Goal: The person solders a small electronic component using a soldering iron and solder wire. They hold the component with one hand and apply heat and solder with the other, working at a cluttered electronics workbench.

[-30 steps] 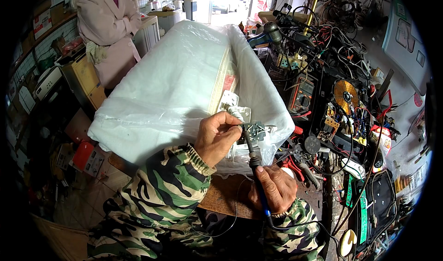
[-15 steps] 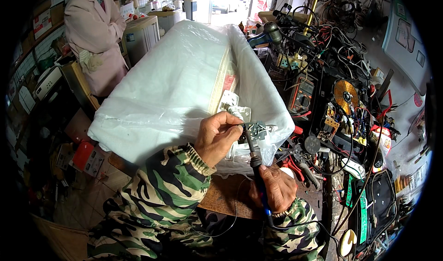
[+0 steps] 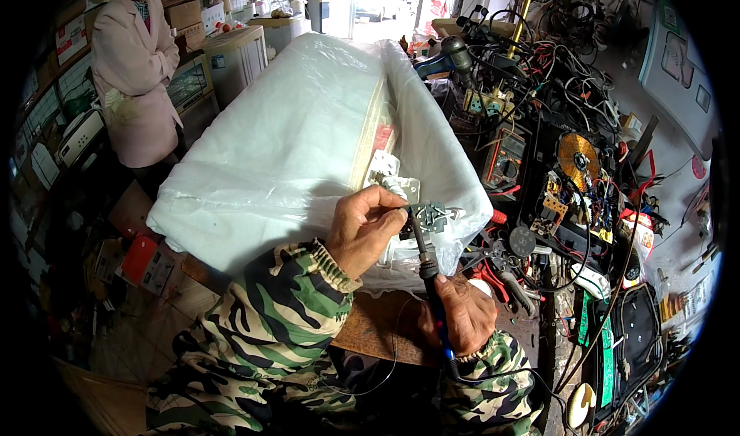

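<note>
A thin, translucent white plastic sheet (image 3: 308, 127) with a soft sheen and fine wrinkles covers the bulky object. The soldering iron (image 3: 428, 282) has a dark metal shaft and a glossy blue plastic handle. The small circuit board (image 3: 432, 216) shows dull metal parts. The camouflage sleeves (image 3: 285, 313) are matt woven cloth. The table (image 3: 378, 328) is worn, rough brown wood.
</note>
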`<state>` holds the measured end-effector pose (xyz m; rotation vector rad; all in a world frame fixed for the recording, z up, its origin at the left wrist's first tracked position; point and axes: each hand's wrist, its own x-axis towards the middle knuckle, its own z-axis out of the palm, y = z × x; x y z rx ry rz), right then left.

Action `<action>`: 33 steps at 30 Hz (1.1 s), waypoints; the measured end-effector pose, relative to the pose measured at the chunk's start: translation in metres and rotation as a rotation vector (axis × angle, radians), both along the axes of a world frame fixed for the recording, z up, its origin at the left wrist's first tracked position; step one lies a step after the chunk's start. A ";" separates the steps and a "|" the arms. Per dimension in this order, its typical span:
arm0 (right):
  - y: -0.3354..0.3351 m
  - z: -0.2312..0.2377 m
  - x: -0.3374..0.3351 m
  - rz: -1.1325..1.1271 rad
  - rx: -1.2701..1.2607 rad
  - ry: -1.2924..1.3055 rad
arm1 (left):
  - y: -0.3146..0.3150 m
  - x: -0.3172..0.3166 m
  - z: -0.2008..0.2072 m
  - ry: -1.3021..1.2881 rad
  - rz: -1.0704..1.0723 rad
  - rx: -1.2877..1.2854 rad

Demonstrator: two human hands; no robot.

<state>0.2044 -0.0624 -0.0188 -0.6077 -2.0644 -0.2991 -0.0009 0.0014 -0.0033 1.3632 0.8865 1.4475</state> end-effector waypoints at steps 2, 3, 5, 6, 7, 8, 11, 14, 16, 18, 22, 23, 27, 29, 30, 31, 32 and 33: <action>0.000 0.000 0.000 0.001 -0.010 -0.002 | 0.000 0.000 0.000 0.005 0.004 -0.002; -0.001 -0.001 0.001 0.005 -0.014 -0.007 | 0.000 0.000 0.000 0.007 0.005 -0.010; -0.001 0.000 0.001 0.009 -0.019 -0.008 | -0.001 0.000 0.002 0.008 0.005 -0.016; -0.002 0.001 0.000 0.008 -0.020 -0.005 | -0.001 0.000 0.002 0.007 0.005 -0.016; -0.002 0.002 0.000 0.008 -0.020 -0.002 | -0.001 0.000 0.002 0.006 0.005 -0.015; -0.002 0.001 0.000 0.008 -0.019 -0.001 | -0.001 0.000 0.002 0.005 0.002 -0.013; 0.001 -0.003 0.001 0.014 -0.002 0.004 | 0.000 0.000 -0.001 0.002 -0.003 -0.008; 0.004 -0.003 0.001 0.021 0.033 0.011 | 0.001 0.000 -0.001 -0.003 -0.003 0.000; 0.004 -0.003 0.001 0.013 0.050 0.010 | 0.001 0.001 0.000 -0.007 -0.007 0.006; 0.003 -0.001 0.000 0.013 0.050 0.003 | 0.000 0.000 -0.001 -0.014 -0.001 0.006; 0.004 -0.001 -0.001 0.016 0.056 0.010 | 0.000 0.001 0.000 -0.035 -0.002 0.006; 0.004 -0.001 -0.001 0.020 0.060 0.007 | 0.000 0.001 0.000 -0.032 -0.003 0.008; 0.002 0.000 0.005 0.020 0.067 -0.001 | 0.000 0.000 0.002 -0.027 -0.001 0.009; -0.001 -0.001 0.006 0.022 0.068 0.026 | 0.000 0.000 0.001 -0.033 -0.003 0.014; -0.001 0.000 0.006 0.033 0.067 0.013 | 0.001 0.001 0.000 -0.039 -0.007 0.022; -0.001 0.003 0.006 0.043 0.066 0.000 | 0.002 0.002 -0.001 -0.045 -0.012 0.030; -0.001 0.004 0.005 0.058 0.066 -0.013 | 0.001 0.001 -0.001 -0.045 -0.009 0.028; 0.000 0.003 0.004 0.062 0.066 -0.011 | 0.001 0.000 0.000 -0.045 -0.006 0.026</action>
